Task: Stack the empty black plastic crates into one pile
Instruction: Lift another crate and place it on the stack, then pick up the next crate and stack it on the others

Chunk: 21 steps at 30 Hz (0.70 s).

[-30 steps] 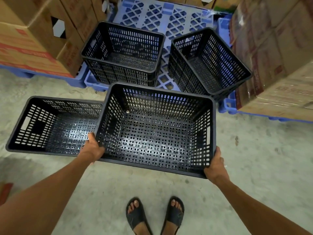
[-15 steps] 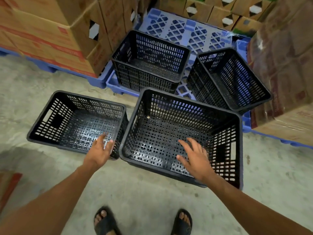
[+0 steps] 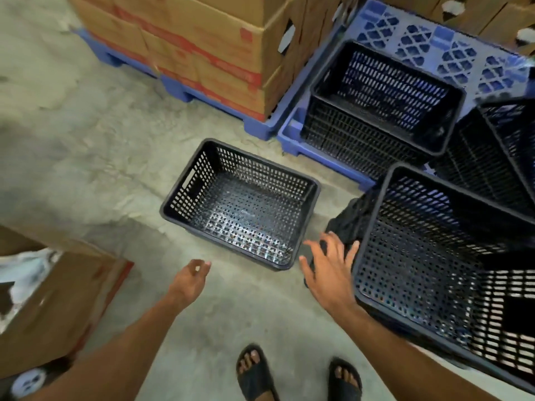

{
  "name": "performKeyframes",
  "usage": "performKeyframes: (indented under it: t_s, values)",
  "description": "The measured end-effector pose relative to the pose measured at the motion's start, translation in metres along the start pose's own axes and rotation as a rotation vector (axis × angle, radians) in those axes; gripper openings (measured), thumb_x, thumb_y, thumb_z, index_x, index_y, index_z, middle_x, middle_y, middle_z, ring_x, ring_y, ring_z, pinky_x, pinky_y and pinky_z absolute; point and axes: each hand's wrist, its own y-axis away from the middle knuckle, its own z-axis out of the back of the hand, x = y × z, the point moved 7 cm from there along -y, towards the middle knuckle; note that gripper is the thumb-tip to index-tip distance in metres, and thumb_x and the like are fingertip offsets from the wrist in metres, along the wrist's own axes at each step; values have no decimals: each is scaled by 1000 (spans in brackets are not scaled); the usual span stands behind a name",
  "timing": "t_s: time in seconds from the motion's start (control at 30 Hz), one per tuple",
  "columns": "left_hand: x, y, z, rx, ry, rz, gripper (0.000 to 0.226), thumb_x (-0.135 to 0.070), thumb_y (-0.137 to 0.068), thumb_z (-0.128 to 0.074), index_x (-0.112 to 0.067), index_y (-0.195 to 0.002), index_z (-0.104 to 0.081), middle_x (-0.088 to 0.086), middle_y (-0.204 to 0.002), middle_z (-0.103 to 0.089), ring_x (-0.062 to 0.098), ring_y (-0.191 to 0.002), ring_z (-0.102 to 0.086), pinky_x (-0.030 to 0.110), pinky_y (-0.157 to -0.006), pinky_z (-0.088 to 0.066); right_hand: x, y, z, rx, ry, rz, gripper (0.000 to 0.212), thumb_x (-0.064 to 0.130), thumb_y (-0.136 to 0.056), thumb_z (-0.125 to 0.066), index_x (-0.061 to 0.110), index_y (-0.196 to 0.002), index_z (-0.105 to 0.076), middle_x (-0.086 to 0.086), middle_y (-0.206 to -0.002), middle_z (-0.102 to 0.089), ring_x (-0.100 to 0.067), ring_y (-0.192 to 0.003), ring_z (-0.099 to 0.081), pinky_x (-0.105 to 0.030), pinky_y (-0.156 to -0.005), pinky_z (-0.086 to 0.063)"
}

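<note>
An empty black crate (image 3: 240,204) sits on the concrete floor at the middle. A second, larger-looking black crate (image 3: 440,256) stands on the floor at the right, close to me. Two more black crates rest on the blue pallet (image 3: 289,131): one upright (image 3: 379,102), one tilted at the far right (image 3: 498,157). My left hand (image 3: 189,280) hovers near the middle crate's front corner, fingers loosely curled, holding nothing. My right hand (image 3: 330,266) is spread open between the two floor crates, next to the right crate's left wall.
Stacked cardboard boxes (image 3: 202,44) on a blue pallet stand at the back left. An open cardboard box (image 3: 49,299) sits on the floor at the left. Something dark (image 3: 347,224) lies beside the right crate. My feet in black sandals (image 3: 254,371) are below.
The view has swung left. Both hands have let go of the right crate, which now stands on the floor, and have moved left toward the middle crate.
</note>
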Motion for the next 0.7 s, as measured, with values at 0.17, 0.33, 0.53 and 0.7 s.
performKeyframes:
  t_s: [0.17, 0.33, 0.53, 0.7]
  values:
    - [12, -31, 26, -9, 33, 63, 36, -33, -97, -51, -3, -115, -60, 28, -108, -65, 44, -105, -62, 46, -87, -50, 29, -24, -25, 81, 18, 108, 37, 39, -95, -47, 23, -127, -53, -6, -136, -42, -27, -141, -29, -55, -120, 0]
    - [2, -71, 24, 36, -36, 89, 37, -38, -97, -48, -10, -120, -56, 18, -103, -67, 41, -105, -63, 39, -86, -47, 23, -64, -58, 215, -37, 2, 44, 41, -95, -45, 22, -135, -46, -6, -138, -40, -26, -132, -35, -42, -112, -31]
    - [15, -159, 30, 46, 61, 252, 57, -41, -93, -54, -20, -141, -30, 30, -124, -58, 44, -119, -55, 55, -100, -46, -20, -115, -125, 387, -349, -541, 63, 36, -92, -57, 17, -146, -31, -17, -145, -34, -38, -133, -37, -44, -110, -35]
    - [9, -212, 41, -74, 214, 300, 77, -26, -92, -61, -30, -150, -12, 14, -144, -42, 40, -121, -51, 42, -71, -52, -65, -134, -180, 405, -534, -834, 99, 29, -89, -65, 18, -154, 10, -24, -158, -14, -42, -142, -27, -45, -114, -31]
